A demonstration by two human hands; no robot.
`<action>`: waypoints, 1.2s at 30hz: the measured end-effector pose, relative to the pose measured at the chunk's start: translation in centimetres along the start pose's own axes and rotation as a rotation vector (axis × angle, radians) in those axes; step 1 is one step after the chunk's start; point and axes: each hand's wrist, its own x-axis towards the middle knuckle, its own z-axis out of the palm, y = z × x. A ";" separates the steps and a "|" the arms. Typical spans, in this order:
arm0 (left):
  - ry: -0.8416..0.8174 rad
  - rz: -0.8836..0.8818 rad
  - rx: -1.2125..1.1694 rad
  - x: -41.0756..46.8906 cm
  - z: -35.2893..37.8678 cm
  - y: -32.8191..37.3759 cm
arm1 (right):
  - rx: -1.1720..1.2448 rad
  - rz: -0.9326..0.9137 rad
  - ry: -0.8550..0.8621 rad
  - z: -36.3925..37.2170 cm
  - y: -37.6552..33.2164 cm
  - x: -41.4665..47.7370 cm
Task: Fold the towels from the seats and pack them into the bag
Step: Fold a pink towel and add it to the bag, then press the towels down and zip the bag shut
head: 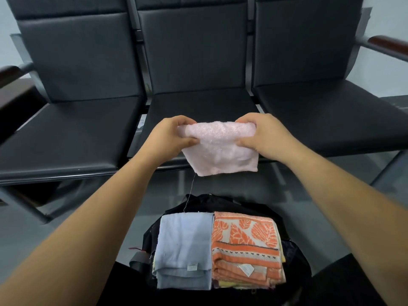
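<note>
black fabric bag (149,238) is closest, sitting open on the glossy grey floor (309,195) right below the camera, between the two forearms

two folded towels on top in its mouth, side by side and touching:
- plain light blue folded towel (183,246) on the left, white care label near its near edge
- orange and white leaf-pattern folded towel (245,246) on the right, white tag near its near corner
- pale yellow cloth edges (227,283) poke out from under them, can't tell what that is

small pale pink terry towel (220,149) is up in the air above the bag and in front of the middle seat, touching neither. It's folded over along the top, lower part hanging free. A thin loose thread (190,193) dangles from its lower left corner down toward the bag

left hand (170,135) pinches the towel's upper left corner, fingers (184,120) curled over the fold, thumb pressed on the near face. Right hand (265,135) does the same at the upper right corner. Both sets of fingers narrow, clamped on the cloth

behind: row of three black padded seats (198,102) on a metal frame, brown wooden armrest (384,41) at the right end
</note>
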 end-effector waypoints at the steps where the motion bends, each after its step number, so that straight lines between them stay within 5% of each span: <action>1: 0.016 0.012 0.029 -0.2 0.0 -0.1 | 0.003 -0.012 0.014 -0.1 -0.2 -0.4; 7: 0.065 0.026 0.083 -1.1 -0.7 -1.2 | 0.234 0.021 0.075 0.1 0.2 -1.7; 12: 0.037 -0.002 -0.271 -3.2 -0.7 -1.9 | 0.766 0.197 -0.066 1.7 0.6 -2.8; 17: 0.022 0.002 -0.132 -5.8 -0.6 -4.8 | 0.796 0.306 -0.125 5.8 1.5 -5.1; 23: -0.191 -0.227 -0.190 -8.4 0.0 -8.8 | 0.825 0.523 -0.260 10.6 1.8 -7.4; 29: -0.324 -0.523 -0.116 -10.5 2.5 -13.8 | 0.661 0.738 -0.421 16.2 3.3 -7.4; 33: -0.292 -0.601 -0.044 -12.0 6.1 -17.3 | 0.236 0.634 -0.425 20.4 4.7 -7.8; 36: -0.398 -0.713 -0.211 -13.4 7.7 -19.8 | 0.037 0.489 -0.408 21.8 5.6 -7.8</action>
